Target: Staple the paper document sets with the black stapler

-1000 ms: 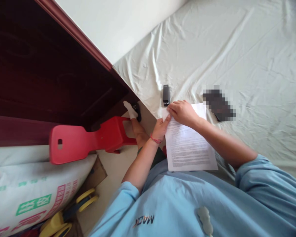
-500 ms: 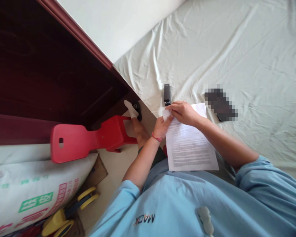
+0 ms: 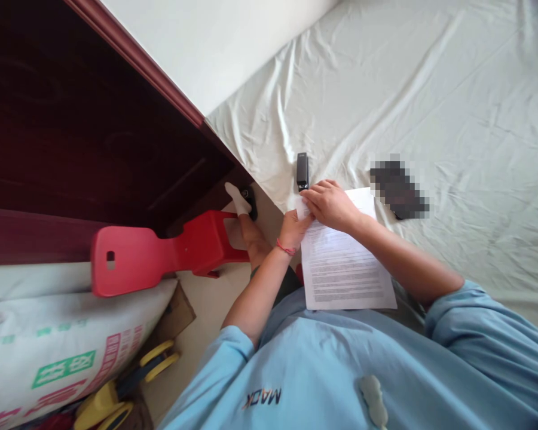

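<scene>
Printed sheets of paper [image 3: 347, 269] lie in front of me at the bed's edge, their near end against my shirt. My left hand [image 3: 295, 229] grips their upper left edge, thumb on top and fingers underneath. Over the same upper left corner lies my right hand [image 3: 332, 204], its fingers close together and bent at the paper; the fingertips are partly hidden, so whether they pinch it does not show clearly. Just beyond my right fingertips a black stapler [image 3: 302, 170] rests on the sheet of the bed.
A dark, pixelated flat object [image 3: 400, 190] lies on the pale bed sheet [image 3: 466, 131] to the right. On the left are a red plastic chair [image 3: 134, 261], a large printed white sack [image 3: 49, 334] and a yellow-wheeled toy [image 3: 103, 403]. A dark red wooden panel [image 3: 94, 119] stands behind them.
My right hand has shifted slightly, its fingers now lying flatter and closer together over the paper's corner. My left hand keeps its grip, and the stapler stays where it was.
</scene>
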{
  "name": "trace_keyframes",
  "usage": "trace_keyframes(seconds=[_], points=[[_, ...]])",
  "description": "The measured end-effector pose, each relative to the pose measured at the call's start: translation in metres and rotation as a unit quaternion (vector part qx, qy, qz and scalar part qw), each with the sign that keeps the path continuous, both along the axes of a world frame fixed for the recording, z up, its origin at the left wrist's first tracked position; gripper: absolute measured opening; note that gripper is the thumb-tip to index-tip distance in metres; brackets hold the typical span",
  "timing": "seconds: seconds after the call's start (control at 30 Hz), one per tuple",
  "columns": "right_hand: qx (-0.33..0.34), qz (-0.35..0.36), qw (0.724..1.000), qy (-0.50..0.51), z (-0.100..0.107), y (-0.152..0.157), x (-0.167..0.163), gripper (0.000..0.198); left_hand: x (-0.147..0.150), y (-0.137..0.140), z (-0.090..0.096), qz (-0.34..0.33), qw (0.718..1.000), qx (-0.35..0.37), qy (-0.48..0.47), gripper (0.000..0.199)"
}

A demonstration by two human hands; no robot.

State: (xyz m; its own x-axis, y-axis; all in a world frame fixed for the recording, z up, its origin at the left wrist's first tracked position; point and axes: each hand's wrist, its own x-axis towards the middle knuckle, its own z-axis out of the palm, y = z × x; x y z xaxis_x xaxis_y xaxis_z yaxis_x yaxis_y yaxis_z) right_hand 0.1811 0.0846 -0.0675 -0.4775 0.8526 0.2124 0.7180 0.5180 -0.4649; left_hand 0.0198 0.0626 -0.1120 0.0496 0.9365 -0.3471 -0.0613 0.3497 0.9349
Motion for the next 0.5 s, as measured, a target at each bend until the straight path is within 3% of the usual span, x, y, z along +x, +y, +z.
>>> trace_keyframes(seconds=[0.1,0.23,0.3,0.43,0.5], points=[[-0.017,-0.044,0.998,0.035,-0.005,0.006,0.004,0.04,-0.001,0.002,-0.001,-0.005,0.999,-0.01,-0.039,0.02],[-0.094,-0.076,0.992,0.03,-0.016,0.017,0.009,0.034,0.0,0.005,-0.007,0.004,0.995,-0.05,-0.086,0.041],[-0.125,-0.081,0.989,0.006,-0.02,0.025,0.01,0.034,-0.001,0.01,-0.01,0.019,0.994,-0.068,-0.083,0.041],[-0.152,-0.112,0.98,-0.065,-0.025,0.043,0.01,0.038,-0.004,0.029,-0.011,0.065,0.997,-0.039,-0.005,0.024],[-0.161,-0.122,0.975,-0.094,-0.025,0.053,0.01,0.039,-0.005,0.041,-0.008,0.051,0.995,-0.054,0.061,0.016]])
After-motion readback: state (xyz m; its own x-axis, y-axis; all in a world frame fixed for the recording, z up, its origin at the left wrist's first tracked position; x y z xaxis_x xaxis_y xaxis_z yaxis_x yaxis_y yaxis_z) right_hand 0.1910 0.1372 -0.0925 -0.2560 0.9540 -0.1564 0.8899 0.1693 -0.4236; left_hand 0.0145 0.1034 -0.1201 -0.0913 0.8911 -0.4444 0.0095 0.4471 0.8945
